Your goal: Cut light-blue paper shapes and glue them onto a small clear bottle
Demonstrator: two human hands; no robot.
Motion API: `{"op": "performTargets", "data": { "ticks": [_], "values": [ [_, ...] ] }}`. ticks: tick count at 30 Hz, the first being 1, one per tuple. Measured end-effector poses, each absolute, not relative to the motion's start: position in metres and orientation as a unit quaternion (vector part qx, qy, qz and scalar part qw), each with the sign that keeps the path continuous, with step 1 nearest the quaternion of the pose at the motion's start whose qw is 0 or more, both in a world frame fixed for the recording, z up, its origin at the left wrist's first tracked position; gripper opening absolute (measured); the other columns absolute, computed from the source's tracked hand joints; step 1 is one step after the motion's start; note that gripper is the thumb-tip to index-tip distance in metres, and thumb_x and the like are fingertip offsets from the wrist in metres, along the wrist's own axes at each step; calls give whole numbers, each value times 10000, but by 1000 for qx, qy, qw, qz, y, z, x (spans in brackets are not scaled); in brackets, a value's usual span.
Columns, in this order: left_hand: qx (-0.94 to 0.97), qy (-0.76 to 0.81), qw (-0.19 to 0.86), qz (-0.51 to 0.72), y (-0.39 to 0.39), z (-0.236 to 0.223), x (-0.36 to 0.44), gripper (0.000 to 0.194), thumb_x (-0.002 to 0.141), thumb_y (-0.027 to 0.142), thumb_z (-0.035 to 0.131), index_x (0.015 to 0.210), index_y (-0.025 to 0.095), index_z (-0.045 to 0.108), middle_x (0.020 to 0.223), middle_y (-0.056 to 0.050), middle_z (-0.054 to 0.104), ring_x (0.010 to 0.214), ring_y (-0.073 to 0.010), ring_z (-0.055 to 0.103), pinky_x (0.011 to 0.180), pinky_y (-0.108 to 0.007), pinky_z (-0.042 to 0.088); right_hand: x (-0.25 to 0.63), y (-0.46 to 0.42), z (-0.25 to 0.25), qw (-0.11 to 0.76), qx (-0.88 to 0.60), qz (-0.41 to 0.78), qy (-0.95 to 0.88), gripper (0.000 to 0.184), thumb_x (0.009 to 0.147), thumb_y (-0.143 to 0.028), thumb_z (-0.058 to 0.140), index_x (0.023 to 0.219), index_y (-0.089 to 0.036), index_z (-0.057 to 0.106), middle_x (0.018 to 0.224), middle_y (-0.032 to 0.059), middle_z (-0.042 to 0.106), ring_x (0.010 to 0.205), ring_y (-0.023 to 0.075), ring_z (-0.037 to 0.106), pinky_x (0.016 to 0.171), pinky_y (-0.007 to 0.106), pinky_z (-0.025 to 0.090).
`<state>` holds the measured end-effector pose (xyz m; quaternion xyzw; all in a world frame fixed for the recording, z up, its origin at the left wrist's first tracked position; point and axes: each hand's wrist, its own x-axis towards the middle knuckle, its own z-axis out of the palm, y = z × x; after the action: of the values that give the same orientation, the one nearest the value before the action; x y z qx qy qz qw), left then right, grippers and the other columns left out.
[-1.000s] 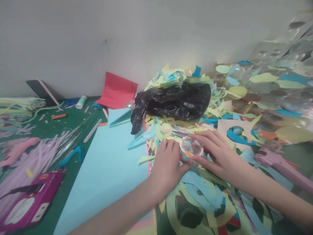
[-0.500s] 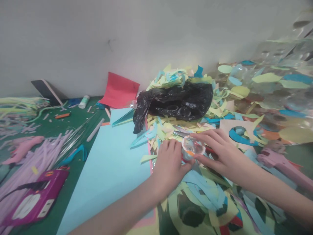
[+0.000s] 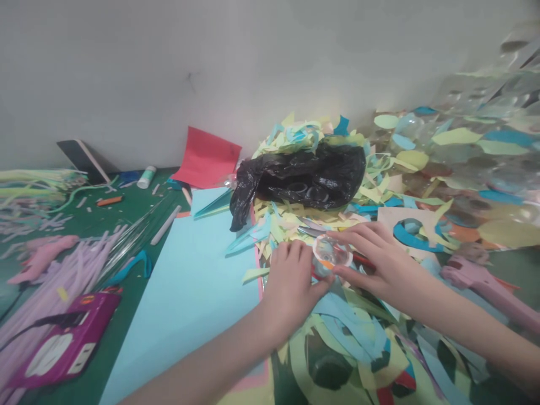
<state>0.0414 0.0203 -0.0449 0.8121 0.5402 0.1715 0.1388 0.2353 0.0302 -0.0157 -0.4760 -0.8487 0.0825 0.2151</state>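
Observation:
Between my hands is a clear plastic cup [image 3: 333, 251], with a whitish rim facing up and a bit of orange showing at its front. My right hand [image 3: 365, 253] grips it from the right, thumb in front and fingers behind. On the other side my left hand [image 3: 291, 278] is curled against the cup, its thumb reaching toward the base; its fingertips are partly hidden. Just behind the cup lie scissors [image 3: 311, 230], their blades showing among paper scraps [image 3: 350, 332]. Large light-blue paper [image 3: 189, 287] lies left of my left hand.
Behind my hands sits a crumpled black plastic bag [image 3: 304, 174]. A pink glue gun [image 3: 485, 281] lies at right, another pink glue gun [image 3: 46, 256] at left. Purple sticks [image 3: 80, 270] and a magenta device with a cable [image 3: 71, 337] are on the left. Red paper [image 3: 208, 157] leans on the wall.
The view has shifted very slightly. My hands and the cup hold nearly the same pose between them.

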Motion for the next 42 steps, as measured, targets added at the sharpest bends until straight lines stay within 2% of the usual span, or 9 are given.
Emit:
{"op": "performTargets", "data": {
  "ticks": [6,14,16,20,23,28,32,36,42],
  "values": [
    [816,539,149,145,23,-29,36,279,849,464,588,897,189,584,965,-59,549,962,-267,443,817,-423,411,234,30,-15,232,-469,92,-847,474,914,-580,468,1295,-312,560,1054,90,633,1091,305,504,874,490,490],
    [815,539,209,29,30,30,11,207,872,390,571,783,205,602,846,-20,630,884,-238,549,762,-369,411,231,27,-4,216,-487,116,-838,500,916,-609,439,1287,-296,559,1021,89,623,1059,296,501,858,471,495],
    [805,556,201,43,29,43,8,226,873,423,551,816,211,608,871,-21,639,877,-232,562,737,-351,418,231,27,-2,212,-489,124,-837,506,915,-617,435,1293,-303,555,1010,89,620,1051,298,503,853,476,494],
    [802,563,185,71,25,55,8,291,871,466,534,1041,239,599,1015,-32,646,933,-236,571,735,-332,440,231,27,-2,211,-490,128,-836,518,918,-622,421,1303,-300,550,1022,94,615,1046,298,501,852,485,487],
    [806,556,186,85,26,53,8,361,869,502,528,1130,258,577,1065,-35,644,954,-236,575,741,-326,451,231,27,-3,217,-485,114,-839,520,919,-620,425,1307,-295,545,1038,95,612,1038,292,502,864,481,475],
    [808,544,202,100,33,35,5,372,866,525,520,1115,262,603,1062,-47,652,895,-230,600,712,-324,459,230,26,-1,217,-485,110,-840,509,917,-615,437,1290,-287,552,1018,81,622,1008,275,512,870,468,473],
    [820,514,224,113,39,18,4,273,866,469,534,988,243,625,981,-43,654,920,-235,590,711,-322,450,230,26,-1,217,-487,110,-839,499,918,-611,440,1299,-308,548,1027,84,636,1003,278,519,843,474,486],
    [824,500,247,102,41,10,11,227,881,423,527,792,216,554,839,-16,615,865,-217,561,698,-320,428,230,27,-4,220,-486,103,-840,495,916,-600,454,1299,-302,551,1031,85,641,1010,286,520,849,474,486],
    [833,485,237,121,41,-4,18,309,880,503,537,788,209,521,861,-22,568,880,-225,514,712,-334,414,229,26,-4,216,-497,109,-833,516,908,-604,473,1306,-287,552,983,82,655,989,276,529,796,434,502]
  ]
}}
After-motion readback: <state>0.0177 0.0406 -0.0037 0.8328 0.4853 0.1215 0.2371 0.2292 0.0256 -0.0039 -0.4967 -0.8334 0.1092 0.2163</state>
